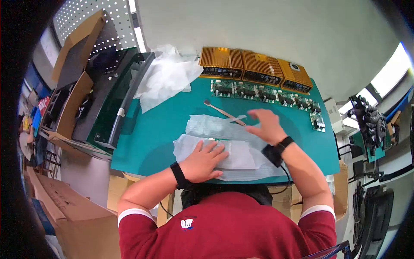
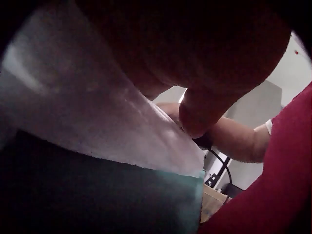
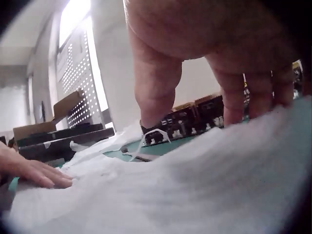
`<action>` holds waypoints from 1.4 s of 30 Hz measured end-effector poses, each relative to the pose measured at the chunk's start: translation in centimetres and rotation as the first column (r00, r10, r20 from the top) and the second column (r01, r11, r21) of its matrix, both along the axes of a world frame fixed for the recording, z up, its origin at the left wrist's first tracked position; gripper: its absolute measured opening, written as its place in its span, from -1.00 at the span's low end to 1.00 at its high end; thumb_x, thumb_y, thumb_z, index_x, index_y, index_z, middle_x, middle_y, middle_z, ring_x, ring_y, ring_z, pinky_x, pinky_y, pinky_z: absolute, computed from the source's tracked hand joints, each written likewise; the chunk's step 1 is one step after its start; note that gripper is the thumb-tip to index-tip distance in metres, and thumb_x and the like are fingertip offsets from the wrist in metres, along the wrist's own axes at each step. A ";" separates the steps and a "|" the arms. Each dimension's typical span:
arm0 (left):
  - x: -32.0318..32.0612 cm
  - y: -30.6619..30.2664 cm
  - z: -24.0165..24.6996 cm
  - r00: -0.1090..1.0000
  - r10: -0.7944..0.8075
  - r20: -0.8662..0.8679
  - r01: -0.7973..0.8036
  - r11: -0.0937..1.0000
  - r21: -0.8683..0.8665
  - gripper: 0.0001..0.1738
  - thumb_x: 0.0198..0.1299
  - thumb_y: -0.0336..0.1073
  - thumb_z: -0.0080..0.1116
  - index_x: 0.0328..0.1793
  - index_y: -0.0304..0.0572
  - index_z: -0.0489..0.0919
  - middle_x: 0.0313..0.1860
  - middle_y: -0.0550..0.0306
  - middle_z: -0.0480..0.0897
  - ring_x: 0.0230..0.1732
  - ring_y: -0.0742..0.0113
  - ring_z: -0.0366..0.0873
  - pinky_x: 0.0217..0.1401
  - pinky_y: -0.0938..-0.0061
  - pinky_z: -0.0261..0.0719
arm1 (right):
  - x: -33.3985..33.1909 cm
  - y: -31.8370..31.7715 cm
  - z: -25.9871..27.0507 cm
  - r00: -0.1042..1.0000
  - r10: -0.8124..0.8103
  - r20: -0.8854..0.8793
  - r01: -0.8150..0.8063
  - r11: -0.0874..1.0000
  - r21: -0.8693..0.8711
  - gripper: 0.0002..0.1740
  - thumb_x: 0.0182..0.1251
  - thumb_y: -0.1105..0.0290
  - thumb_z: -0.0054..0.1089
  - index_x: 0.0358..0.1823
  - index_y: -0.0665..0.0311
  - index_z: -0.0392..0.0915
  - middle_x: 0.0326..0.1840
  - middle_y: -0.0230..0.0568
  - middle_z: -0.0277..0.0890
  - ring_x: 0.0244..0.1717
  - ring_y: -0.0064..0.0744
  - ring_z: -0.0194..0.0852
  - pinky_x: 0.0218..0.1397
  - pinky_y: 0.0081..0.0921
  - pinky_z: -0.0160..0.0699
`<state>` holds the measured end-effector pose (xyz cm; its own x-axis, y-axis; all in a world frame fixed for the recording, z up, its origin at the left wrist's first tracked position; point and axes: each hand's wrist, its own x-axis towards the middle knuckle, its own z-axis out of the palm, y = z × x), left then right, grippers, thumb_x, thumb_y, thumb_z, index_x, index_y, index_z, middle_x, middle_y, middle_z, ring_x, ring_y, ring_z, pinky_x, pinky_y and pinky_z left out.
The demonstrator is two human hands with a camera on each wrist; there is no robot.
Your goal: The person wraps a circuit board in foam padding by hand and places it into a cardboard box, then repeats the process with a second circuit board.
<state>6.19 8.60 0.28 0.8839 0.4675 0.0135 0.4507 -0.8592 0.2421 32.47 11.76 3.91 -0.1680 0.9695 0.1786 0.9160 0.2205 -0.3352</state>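
My left hand (image 1: 202,162) rests with fingers spread on a folded white foam-like sheet (image 1: 241,162) near the table's front edge. Between that sheet and a second white sheet (image 1: 202,126) behind it, a small bit of green board shows; the rest is covered. My right hand (image 1: 268,126) hovers over the right part of the sheets, thumb and fingers apart. Close by its fingertips is a thin white strip (image 1: 238,118), which curls up beside the thumb in the right wrist view. A wooden-handled toothbrush (image 1: 222,112) lies just behind the sheets.
Several green circuit boards (image 1: 246,91) line the back right, before three gold finned boxes (image 1: 261,67). Crumpled white sheets (image 1: 166,77) lie at the back left, beside a long dark panel (image 1: 125,103) and an open cardboard box (image 1: 73,112). A cable (image 1: 288,177) trails from the right wrist.
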 end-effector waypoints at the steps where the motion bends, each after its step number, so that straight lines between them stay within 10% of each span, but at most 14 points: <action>1: -0.1 -0.2 -0.1 0.999 0.000 0.032 -0.001 1.000 0.009 -0.30 0.08 0.00 0.07 0.32 -0.10 0.20 0.31 -0.11 0.17 0.34 -0.12 0.06 0.27 -0.19 0.01 | -1.6 1.1 0.2 0.990 0.140 -0.027 -0.138 0.987 0.086 -0.45 -0.03 0.12 0.31 0.02 0.12 0.43 -0.12 -0.25 0.48 -0.01 -0.19 0.36 0.03 -0.27 0.27; 12: 1.1 -2.8 0.4 0.975 0.133 0.177 -0.163 0.972 0.171 -0.31 -0.13 0.07 0.23 0.09 -0.19 0.41 -0.20 0.06 0.39 -0.15 0.17 0.33 -0.10 0.33 0.27 | -8.2 8.2 -1.1 0.904 0.374 0.208 -0.204 0.804 -0.559 -0.62 -0.03 0.09 0.28 -0.21 0.12 0.54 -0.11 -0.20 0.51 -0.06 -0.15 0.41 0.00 -0.15 0.31; 18: 0.3 -3.7 0.7 0.977 0.087 0.195 -0.115 0.983 0.142 -0.31 -0.14 0.03 0.24 0.08 -0.22 0.39 -0.12 0.02 0.40 -0.09 0.14 0.35 -0.07 0.32 0.28 | -7.4 4.3 -0.3 0.800 0.592 -0.103 -0.590 0.742 -0.319 -0.77 -0.02 0.26 0.26 -0.42 0.22 0.46 -0.40 -0.23 0.44 -0.25 -0.15 0.42 -0.15 -0.31 0.33; 24: -0.1 -2.7 -0.5 0.946 0.106 0.306 -0.184 0.954 0.238 -0.55 -0.02 -0.30 0.06 0.04 -0.28 0.38 -0.12 0.02 0.40 -0.05 0.12 0.36 -0.07 0.31 0.27 | -8.4 -0.5 -1.6 0.778 0.623 -0.079 -0.622 0.748 -0.232 -0.90 0.02 0.40 0.09 -0.41 0.24 0.47 -0.41 -0.04 0.47 -0.31 0.04 0.45 -0.28 -0.15 0.42; 30: -0.1 -0.9 0.0 0.864 0.194 0.465 -0.282 0.951 0.127 -0.55 -0.01 -0.47 -0.08 0.10 -0.30 0.33 -0.03 -0.06 0.42 0.04 0.04 0.36 0.08 0.20 0.22 | -6.5 -2.5 -0.2 0.774 0.585 -0.241 -0.632 0.731 -0.257 -0.81 0.10 0.46 0.04 -0.23 0.29 0.49 -0.27 0.01 0.52 -0.23 0.03 0.48 -0.18 -0.21 0.47; 34: -0.4 -0.6 -0.2 0.943 0.180 0.279 -0.196 0.980 0.029 -0.58 -0.02 -0.45 -0.01 0.05 -0.20 0.42 -0.16 0.02 0.47 -0.05 0.12 0.42 0.12 0.17 0.17 | -1.6 -2.3 2.4 0.884 0.260 -0.388 -0.367 0.901 -0.233 -0.73 0.19 0.41 0.08 -0.07 0.30 0.45 -0.15 -0.17 0.53 -0.13 -0.38 0.50 -0.08 -0.46 0.47; 38: -0.6 -0.6 -0.8 0.956 0.136 0.259 -0.180 0.972 0.152 -0.61 0.01 -0.44 -0.05 0.03 -0.12 0.47 -0.27 0.09 0.48 -0.13 0.14 0.43 0.13 0.12 0.15 | 4.5 -2.4 2.5 0.991 0.031 -0.130 -0.080 0.914 -0.397 -0.41 0.11 0.02 0.13 -0.01 0.39 0.41 -0.08 0.04 0.48 -0.10 -0.16 0.49 -0.05 -0.34 0.44; 42: -0.2 -1.1 -0.4 0.955 0.165 0.248 -0.207 0.967 0.152 -0.60 0.00 -0.45 -0.07 0.04 -0.10 0.47 -0.25 0.10 0.46 -0.11 0.16 0.42 0.17 -0.02 0.11 | 6.2 -3.3 0.1 0.974 0.007 -0.226 -0.118 0.867 -0.484 -0.31 0.02 -0.12 0.14 -0.10 0.42 0.47 -0.21 0.05 0.52 -0.25 -0.15 0.48 -0.16 -0.32 0.43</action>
<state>5.95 7.46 -0.13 0.7442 0.5954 0.3027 0.5560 -0.8034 0.2131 38.63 8.50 4.00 -0.2437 0.9285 -0.2801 0.8016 0.0303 -0.5971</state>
